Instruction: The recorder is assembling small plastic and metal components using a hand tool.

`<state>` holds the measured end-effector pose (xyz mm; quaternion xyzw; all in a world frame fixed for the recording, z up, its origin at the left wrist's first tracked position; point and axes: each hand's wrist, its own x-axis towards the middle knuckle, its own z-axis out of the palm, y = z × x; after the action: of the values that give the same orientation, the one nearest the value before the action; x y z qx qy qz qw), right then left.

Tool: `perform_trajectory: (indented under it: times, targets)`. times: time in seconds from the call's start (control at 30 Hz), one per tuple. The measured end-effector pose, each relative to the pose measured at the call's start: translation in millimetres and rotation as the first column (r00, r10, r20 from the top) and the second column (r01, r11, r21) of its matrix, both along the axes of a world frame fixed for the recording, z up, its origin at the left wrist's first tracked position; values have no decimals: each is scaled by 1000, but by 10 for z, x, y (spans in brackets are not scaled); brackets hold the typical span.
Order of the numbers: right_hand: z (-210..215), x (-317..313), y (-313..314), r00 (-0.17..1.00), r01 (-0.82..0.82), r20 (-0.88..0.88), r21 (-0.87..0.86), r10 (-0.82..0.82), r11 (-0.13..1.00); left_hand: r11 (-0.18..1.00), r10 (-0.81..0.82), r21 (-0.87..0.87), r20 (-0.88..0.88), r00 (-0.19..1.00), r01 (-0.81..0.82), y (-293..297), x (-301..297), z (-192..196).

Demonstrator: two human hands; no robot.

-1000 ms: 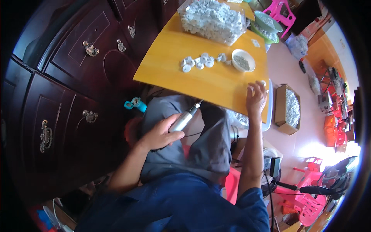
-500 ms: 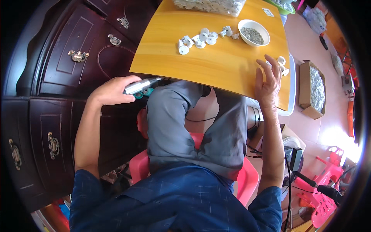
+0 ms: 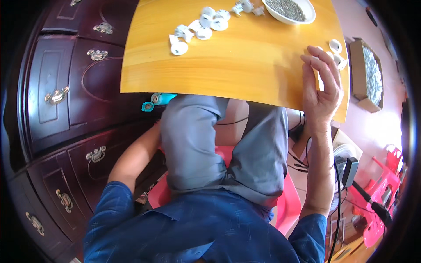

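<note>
My right hand [image 3: 322, 83] rests at the near right edge of the yellow wooden table [image 3: 237, 65], fingers loosely spread and holding nothing. Just beyond its fingertips lie a few small white round parts [image 3: 337, 51]. My left hand is out of sight: the left forearm [image 3: 133, 155] runs down beside my grey trouser leg and ends behind it, under the table. More white plastic parts [image 3: 199, 26] lie in a loose group at the table's far left. A white bowl [image 3: 289, 9] of small grey pieces stands at the far edge.
A dark carved wooden cabinet [image 3: 66, 109] with brass handles fills the left side. A turquoise object [image 3: 158, 101] pokes out under the table edge. I sit on a pink plastic chair [image 3: 287, 206]. A cardboard box [image 3: 370, 74] of small parts sits on the floor at right; cables and red stools [image 3: 377, 215] lie nearby.
My left hand, which held a silver and black pen-shaped tool above my lap, swung left and then dropped out of sight beside my leg. The view tilted down toward the table.
</note>
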<state>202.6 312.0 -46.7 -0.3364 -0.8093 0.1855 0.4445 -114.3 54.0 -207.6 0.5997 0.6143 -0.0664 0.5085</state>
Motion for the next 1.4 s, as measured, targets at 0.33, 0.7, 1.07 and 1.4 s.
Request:
perform_trajectory:
  times: [0.33,0.7,1.07,1.4]
  targets:
    - [-6,-19,-8,989,-32,-147,-155,8,987,980,-120,-170,-60,991,108,221,380,-827]
    - [-17,-28,-67,986,-40,-166,-266,-5,963,977,-106,-189,-47,993,95,139,409,-970]
    - [15,-48,-98,992,5,-125,-228,-35,974,975,-97,-205,-46,994,86,74,323,-981]
    - [-20,-7,-83,994,-33,-111,-188,13,982,973,-107,-210,-26,994,99,46,446,-1007]
